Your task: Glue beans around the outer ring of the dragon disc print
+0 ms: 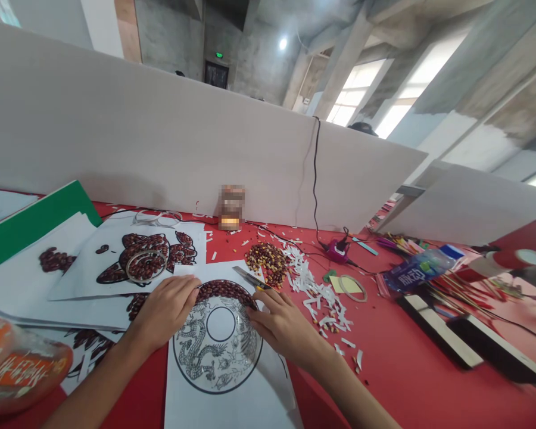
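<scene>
A white sheet with a printed round dragon design (pixel 218 345) lies on the red table in front of me. Dark red beans (pixel 226 290) fill the top arc of the ring. My left hand (pixel 167 310) rests on the sheet's left edge, fingers curled together with their tips at the bean arc. My right hand (pixel 281 325) lies on the ring's right side, fingers bent and pressed down at the arc's end. A pair of tweezers (pixel 248 277) lies just above my right hand. What the fingertips pinch, if anything, is too small to make out.
A pile of mixed beans (pixel 268 262) and white paper scraps (pixel 321 295) lie to the right. Finished bean pictures with a tape roll (pixel 146 265) lie to the left. A plastic bag (pixel 18 363) sits at near left, and a tape ring (pixel 352 287), bottle (pixel 422 268) and cables at right.
</scene>
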Tool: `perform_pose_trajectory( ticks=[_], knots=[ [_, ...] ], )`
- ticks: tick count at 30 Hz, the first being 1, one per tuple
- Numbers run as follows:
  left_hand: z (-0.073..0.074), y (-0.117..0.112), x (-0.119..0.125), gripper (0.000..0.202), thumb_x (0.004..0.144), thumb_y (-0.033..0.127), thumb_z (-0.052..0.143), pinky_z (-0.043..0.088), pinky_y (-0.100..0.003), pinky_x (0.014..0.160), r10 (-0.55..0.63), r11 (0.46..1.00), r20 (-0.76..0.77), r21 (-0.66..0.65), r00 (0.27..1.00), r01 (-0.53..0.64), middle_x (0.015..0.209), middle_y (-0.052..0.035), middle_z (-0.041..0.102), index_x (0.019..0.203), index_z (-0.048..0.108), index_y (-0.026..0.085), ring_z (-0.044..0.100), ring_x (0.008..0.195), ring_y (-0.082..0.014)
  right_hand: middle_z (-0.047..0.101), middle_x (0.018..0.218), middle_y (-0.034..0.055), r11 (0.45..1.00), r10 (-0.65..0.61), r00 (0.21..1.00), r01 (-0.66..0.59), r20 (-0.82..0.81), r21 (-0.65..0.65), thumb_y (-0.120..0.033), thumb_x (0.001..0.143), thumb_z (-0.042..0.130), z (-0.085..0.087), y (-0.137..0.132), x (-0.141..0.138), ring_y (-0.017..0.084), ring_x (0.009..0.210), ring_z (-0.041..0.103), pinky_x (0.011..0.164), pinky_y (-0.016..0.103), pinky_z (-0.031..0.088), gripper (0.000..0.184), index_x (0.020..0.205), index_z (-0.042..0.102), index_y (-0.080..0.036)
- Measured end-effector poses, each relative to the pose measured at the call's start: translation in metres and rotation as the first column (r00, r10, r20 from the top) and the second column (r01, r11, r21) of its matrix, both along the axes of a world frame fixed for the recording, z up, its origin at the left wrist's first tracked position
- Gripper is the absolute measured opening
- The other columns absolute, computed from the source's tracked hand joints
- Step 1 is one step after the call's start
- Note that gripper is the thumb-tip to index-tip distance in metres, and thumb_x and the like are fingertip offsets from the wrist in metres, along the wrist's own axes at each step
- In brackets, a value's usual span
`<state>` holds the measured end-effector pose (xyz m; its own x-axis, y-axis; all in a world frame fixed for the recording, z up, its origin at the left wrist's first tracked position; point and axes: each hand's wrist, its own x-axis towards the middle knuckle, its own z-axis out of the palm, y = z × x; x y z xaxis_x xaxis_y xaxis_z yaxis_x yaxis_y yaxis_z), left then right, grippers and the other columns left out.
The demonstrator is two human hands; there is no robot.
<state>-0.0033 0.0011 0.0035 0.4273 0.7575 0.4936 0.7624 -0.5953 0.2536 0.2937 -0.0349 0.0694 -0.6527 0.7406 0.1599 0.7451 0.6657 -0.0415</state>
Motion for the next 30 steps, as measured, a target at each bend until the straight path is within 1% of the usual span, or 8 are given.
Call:
perform_pose_trajectory(
  ticks=[2, 4, 9, 13, 17, 20, 24, 30],
  knots=[
    [0.001, 0.0, 0.0, 0.031, 0.106, 0.026, 0.034, 0.049, -0.042, 0.097, 0.0, 1.0, 0.007, 0.005, 1.0, 0.0, 0.116, -0.0071, 0.073, 0.116, 0.062, 0.019, 0.066, 0.111, -0.0234, 0.062, 0.127, 0.0087, 1.0, -0.002, 1.0, 0.002, 0.004, 0.012, -0.029, 0.1, 0.059, 0.0, -0.004, 0.003, 0.025, 0.118, 0.056, 0.098, 0.042, 0.049, 0.019, 0.115, 0.07, -0.026],
    [0.002, 0.0, 0.0, 0.031, 0.105, 0.026, 0.035, 0.05, -0.042, 0.097, 0.0, 1.0, 0.01, 0.007, 1.0, 0.0, 0.115, -0.0072, 0.073, 0.116, 0.063, 0.019, 0.067, 0.11, -0.0234, 0.06, 0.133, 0.0093, 1.0, -0.005, 1.0, 0.005, 0.006, 0.018, -0.03, 0.1, 0.058, -0.003, -0.007, 0.005, 0.027, 0.124, 0.054, 0.1, 0.044, 0.049, 0.023, 0.12, 0.068, -0.026],
    [0.005, -0.001, 0.0, 0.032, 0.105, 0.026, 0.035, 0.051, -0.043, 0.097, 0.005, 1.0, 0.005, 0.002, 1.0, -0.005, 0.115, -0.0077, 0.073, 0.116, 0.064, 0.018, 0.067, 0.11, -0.0235, 0.064, 0.13, 0.0106, 0.998, 0.005, 0.998, -0.001, -0.07, 0.061, -0.03, 0.101, 0.054, -0.017, -0.008, 0.004, 0.027, 0.119, 0.058, 0.098, 0.045, 0.049, 0.028, 0.125, 0.066, -0.023],
    [0.007, -0.001, 0.001, 0.032, 0.105, 0.025, 0.035, 0.051, -0.042, 0.098, 0.007, 1.0, 0.003, 0.001, 1.0, -0.007, 0.116, -0.0079, 0.073, 0.116, 0.064, 0.018, 0.067, 0.111, -0.0232, 0.063, 0.133, 0.0104, 0.996, 0.007, 0.991, 0.006, -0.134, 0.094, -0.027, 0.102, 0.051, -0.031, -0.007, 0.007, 0.028, 0.126, 0.054, 0.099, 0.046, 0.049, 0.027, 0.124, 0.067, -0.024],
    [0.009, -0.002, 0.001, 0.032, 0.105, 0.024, 0.034, 0.05, -0.043, 0.099, 0.006, 1.0, -0.02, -0.005, 1.0, -0.006, 0.117, -0.0089, 0.073, 0.117, 0.063, 0.017, 0.066, 0.111, -0.0236, 0.057, 0.141, 0.0094, 0.996, -0.036, 0.983, 0.051, -0.182, 0.078, -0.027, 0.102, 0.053, -0.042, -0.008, 0.011, 0.03, 0.134, 0.048, 0.104, 0.05, 0.046, 0.027, 0.124, 0.067, -0.027],
    [0.009, -0.002, 0.002, 0.031, 0.105, 0.024, 0.035, 0.051, -0.043, 0.098, 0.003, 1.0, -0.024, -0.001, 1.0, -0.003, 0.116, -0.0085, 0.073, 0.118, 0.063, 0.018, 0.067, 0.11, -0.0236, 0.058, 0.141, 0.0098, 0.997, -0.028, 0.975, 0.042, -0.219, 0.061, -0.026, 0.102, 0.052, -0.047, -0.01, 0.011, 0.029, 0.134, 0.048, 0.105, 0.049, 0.047, 0.028, 0.127, 0.066, -0.026],
    [0.009, -0.001, 0.004, 0.031, 0.105, 0.025, 0.036, 0.052, -0.044, 0.097, 0.0, 1.0, -0.049, 0.021, 0.999, 0.001, 0.117, -0.0093, 0.073, 0.118, 0.064, 0.019, 0.067, 0.11, -0.0243, 0.06, 0.137, 0.0114, 1.0, -0.006, 0.946, 0.014, -0.324, 0.025, -0.022, 0.102, 0.049, -0.051, -0.014, 0.009, 0.025, 0.128, 0.054, 0.104, 0.043, 0.051, 0.032, 0.131, 0.062, -0.022],
    [0.006, 0.009, 0.004, 0.035, 0.106, 0.026, 0.035, 0.05, -0.045, 0.105, -0.02, 1.0, -0.129, -0.025, 0.991, 0.017, 0.123, -0.0113, 0.071, 0.123, 0.063, 0.015, 0.064, 0.119, -0.0242, 0.066, 0.127, 0.0092, 1.0, -0.011, 0.929, 0.013, -0.37, 0.003, -0.02, 0.101, 0.051, -0.045, -0.015, 0.009, 0.026, 0.126, 0.056, 0.103, 0.047, 0.05, 0.03, 0.126, 0.065, -0.025]
  ],
)
